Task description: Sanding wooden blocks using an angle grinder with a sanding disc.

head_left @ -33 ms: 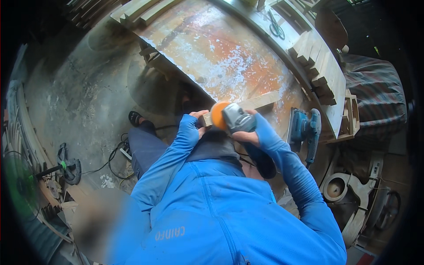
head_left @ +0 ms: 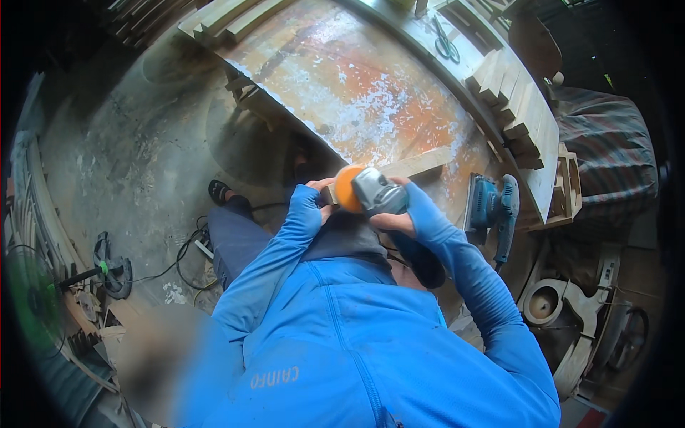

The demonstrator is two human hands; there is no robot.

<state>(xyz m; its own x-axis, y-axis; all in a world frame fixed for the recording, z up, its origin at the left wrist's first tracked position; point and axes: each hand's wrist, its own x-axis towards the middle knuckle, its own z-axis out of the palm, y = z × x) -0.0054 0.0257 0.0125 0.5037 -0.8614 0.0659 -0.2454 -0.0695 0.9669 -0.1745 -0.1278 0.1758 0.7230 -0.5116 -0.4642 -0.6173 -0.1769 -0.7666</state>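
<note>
Right grip (head_left: 395, 221) clasps a silver-grey grinder (head_left: 381, 192) with round orange disc (head_left: 347, 189) while left grip (head_left: 318, 204) holds a pale wooden bar (head_left: 421, 165), whose slipping could bring disc against hand.

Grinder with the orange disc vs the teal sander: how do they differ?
The grinder has a silver head and round orange disc; the sander has a teal body and flat, straight-edged base.
The grinder is held in the right hand; the sander sits unheld to its right.
Both are handheld power tools.
</note>
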